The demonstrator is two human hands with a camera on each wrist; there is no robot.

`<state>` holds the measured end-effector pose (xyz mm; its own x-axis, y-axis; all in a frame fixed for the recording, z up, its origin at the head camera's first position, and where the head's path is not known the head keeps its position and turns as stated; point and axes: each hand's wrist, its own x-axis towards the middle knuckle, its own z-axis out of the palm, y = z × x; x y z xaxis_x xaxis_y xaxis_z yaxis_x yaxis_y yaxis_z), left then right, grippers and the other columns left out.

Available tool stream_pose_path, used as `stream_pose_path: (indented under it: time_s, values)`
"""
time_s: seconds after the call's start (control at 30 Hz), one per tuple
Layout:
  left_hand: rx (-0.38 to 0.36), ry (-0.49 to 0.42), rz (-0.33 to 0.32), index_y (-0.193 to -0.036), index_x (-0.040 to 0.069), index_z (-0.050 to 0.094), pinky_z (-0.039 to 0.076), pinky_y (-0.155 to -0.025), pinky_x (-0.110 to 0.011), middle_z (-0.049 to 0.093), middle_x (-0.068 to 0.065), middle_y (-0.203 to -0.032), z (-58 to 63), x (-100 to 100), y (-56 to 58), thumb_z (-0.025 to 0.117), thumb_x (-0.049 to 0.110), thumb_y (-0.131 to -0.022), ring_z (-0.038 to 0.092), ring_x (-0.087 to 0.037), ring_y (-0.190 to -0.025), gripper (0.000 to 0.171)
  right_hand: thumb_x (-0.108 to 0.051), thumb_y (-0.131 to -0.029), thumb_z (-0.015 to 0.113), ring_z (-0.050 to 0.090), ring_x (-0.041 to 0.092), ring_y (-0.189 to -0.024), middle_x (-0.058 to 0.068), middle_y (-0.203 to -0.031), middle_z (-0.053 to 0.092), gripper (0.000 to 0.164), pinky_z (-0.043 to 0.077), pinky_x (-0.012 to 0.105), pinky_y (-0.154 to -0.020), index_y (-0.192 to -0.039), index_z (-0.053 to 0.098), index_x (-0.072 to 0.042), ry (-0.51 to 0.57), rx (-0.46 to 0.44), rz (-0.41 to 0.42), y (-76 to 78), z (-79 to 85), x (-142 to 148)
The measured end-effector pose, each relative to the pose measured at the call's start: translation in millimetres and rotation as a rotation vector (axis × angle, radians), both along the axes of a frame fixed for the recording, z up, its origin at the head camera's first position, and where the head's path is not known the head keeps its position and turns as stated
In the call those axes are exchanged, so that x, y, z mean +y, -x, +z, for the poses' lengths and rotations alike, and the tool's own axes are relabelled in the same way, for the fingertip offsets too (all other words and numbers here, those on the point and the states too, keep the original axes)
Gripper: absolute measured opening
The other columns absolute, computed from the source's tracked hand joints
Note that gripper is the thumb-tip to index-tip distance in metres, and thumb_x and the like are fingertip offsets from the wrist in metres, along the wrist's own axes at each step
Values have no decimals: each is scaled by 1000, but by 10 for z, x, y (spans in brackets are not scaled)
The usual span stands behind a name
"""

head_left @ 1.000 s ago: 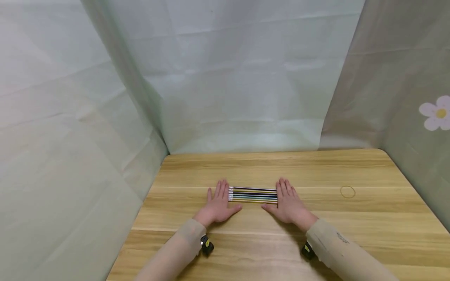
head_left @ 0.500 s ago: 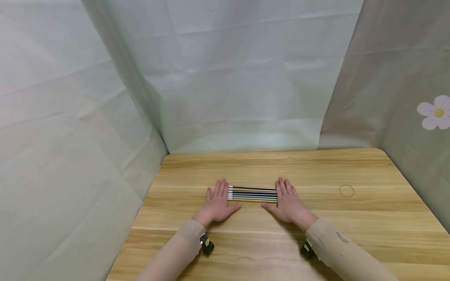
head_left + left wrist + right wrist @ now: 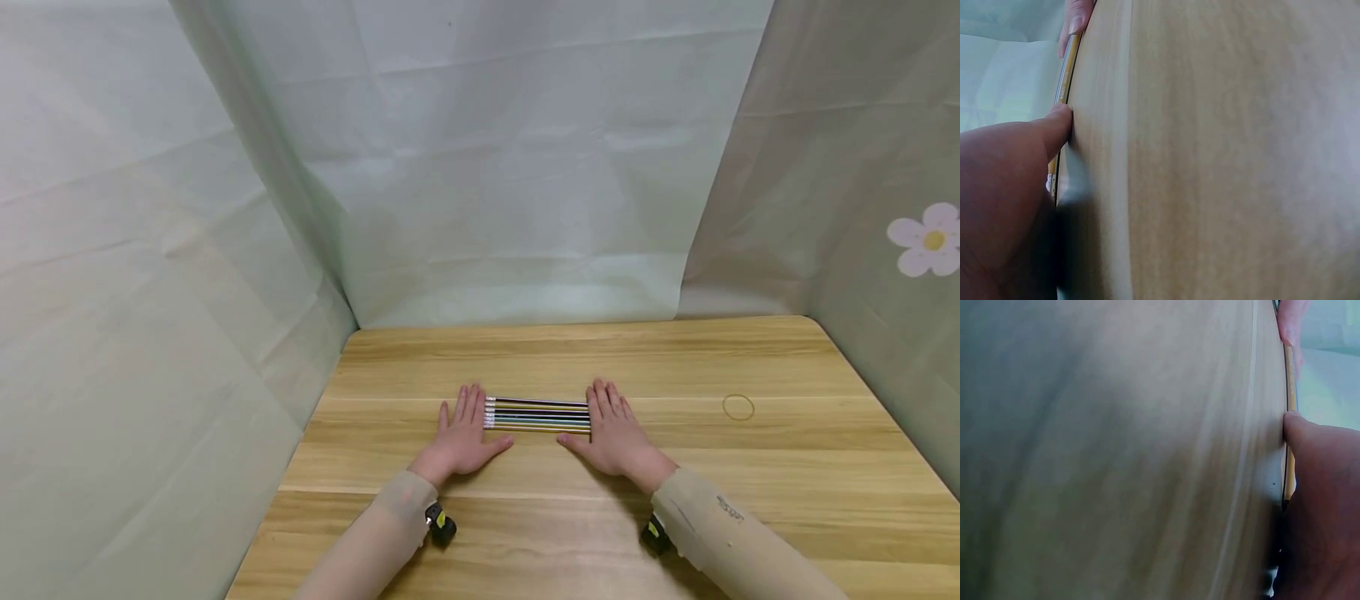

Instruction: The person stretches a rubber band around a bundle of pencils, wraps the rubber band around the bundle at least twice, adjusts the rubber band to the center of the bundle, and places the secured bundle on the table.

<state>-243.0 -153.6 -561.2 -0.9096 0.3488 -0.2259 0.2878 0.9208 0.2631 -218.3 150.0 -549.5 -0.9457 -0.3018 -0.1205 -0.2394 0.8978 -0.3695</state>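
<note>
Grip straight-fingered and unclenched, left hand (image 3: pixel 463 437) and right hand (image 3: pixel 615 437) flank the pencils (image 3: pixel 536 414) well inside the table edge (image 3: pixel 525 328).

Creased pale sheets (image 3: pixel 510 183) around a wood-grain table (image 3: pixel 540 542) suggest a makeshift booth

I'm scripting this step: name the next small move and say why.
Probably curl the left hand and right hand round the pencils: they lie side by side in a flat row between both hands, neither curled round them.
</note>
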Motion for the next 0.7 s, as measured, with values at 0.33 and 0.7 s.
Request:
stream_pose_path:
  time_s: [0.33,0.7]
  values:
    - [2,-48,1,-168,1,-1,-10,-125,-64,-15,-16,-176,-11,-27,9,42,82,-99,-17,-34,-162,115,-68,-104,53,1,50,-160,34,-172,4,108,9,63,-127,-163,15,14,14,14,-5,-36,47,-16]
    - [105,-160,-67,-169,0,15,2,-126,-67,4,-20,-178,125,-32,9,57,68,-102,-3,-40,-163,105,-65,-100,62,0,54,-159,38,-170,5,112,8,68,-125,-163,15,15,160,49,84,54,-41,137]
